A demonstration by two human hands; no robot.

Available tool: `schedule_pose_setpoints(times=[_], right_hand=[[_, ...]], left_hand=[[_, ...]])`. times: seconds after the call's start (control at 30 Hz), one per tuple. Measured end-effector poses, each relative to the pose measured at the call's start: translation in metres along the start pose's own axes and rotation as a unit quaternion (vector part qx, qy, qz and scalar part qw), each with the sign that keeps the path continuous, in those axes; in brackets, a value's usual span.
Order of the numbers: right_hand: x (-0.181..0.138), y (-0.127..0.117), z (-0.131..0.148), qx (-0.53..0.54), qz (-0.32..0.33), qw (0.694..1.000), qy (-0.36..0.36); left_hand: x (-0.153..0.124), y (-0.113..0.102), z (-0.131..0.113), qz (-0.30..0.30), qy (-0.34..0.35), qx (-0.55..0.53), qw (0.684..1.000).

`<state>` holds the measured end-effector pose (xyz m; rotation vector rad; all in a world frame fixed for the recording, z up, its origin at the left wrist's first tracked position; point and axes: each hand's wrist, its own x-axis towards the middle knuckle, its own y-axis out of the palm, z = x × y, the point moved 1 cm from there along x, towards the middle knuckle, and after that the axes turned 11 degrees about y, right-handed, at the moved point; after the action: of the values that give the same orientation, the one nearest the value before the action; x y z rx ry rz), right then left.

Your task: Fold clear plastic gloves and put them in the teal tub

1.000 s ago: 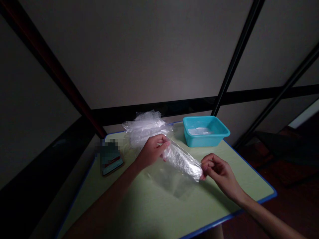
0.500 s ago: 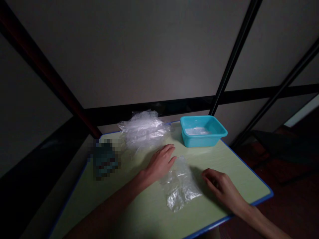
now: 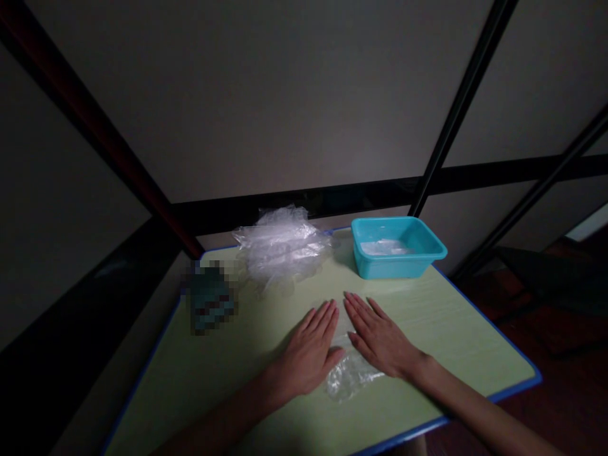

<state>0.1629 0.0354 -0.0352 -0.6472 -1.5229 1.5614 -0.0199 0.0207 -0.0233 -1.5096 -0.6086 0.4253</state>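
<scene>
A clear plastic bag (image 3: 351, 377) lies on the pale green table (image 3: 456, 342), partly hidden under both hands. My left hand (image 3: 311, 345) rests flat over its left side, fingers stretched forward and thumb out to the right. On its right side my right hand (image 3: 380, 335) also lies flat, fingers extended toward the far side and angled left. The fingertips of the two hands come close together near the bag's far end. Neither hand grips anything.
A heap of crumpled clear plastic bags (image 3: 285, 247) lies at the table's back. To its right stands a turquoise basin (image 3: 392, 267) with clear plastic inside. A pixelated dark green item (image 3: 212, 301) sits at the left edge. Wall panels (image 3: 304, 101) rise behind the table.
My left hand has come back nearer and flattened onto the bag. My right hand has moved left and forward from beside the bag, opening its curled fingers flat onto it.
</scene>
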Motion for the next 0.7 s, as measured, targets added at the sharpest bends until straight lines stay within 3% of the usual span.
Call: schedule_pose_setpoints(times=[0.17, 0.3, 0.43, 0.53, 0.7], right_hand=[[0.001, -0.006, -0.002, 0.067, 0.019, 0.997, 0.023], [-0.005, -0.034, -0.016, 0.202, 0.034, 0.979, -0.005], [-0.027, -0.063, -0.03, 0.164, 0.051, 0.982, -0.078], [-0.044, -0.068, -0.031, 0.072, 0.045, 0.988, -0.127], [-0.056, -0.059, -0.024, -0.013, 0.024, 0.985, -0.17]], left_hand=[[-0.019, -0.002, 0.008, -0.01, -0.035, -0.033, 0.999], [-0.026, -0.013, 0.017, -0.086, -0.073, -0.188, 0.976], [-0.024, -0.022, 0.023, -0.195, -0.135, -0.422, 0.875], [-0.019, -0.022, 0.021, -0.221, -0.166, -0.537, 0.797], [-0.016, -0.013, 0.016, -0.212, -0.205, -0.582, 0.758]])
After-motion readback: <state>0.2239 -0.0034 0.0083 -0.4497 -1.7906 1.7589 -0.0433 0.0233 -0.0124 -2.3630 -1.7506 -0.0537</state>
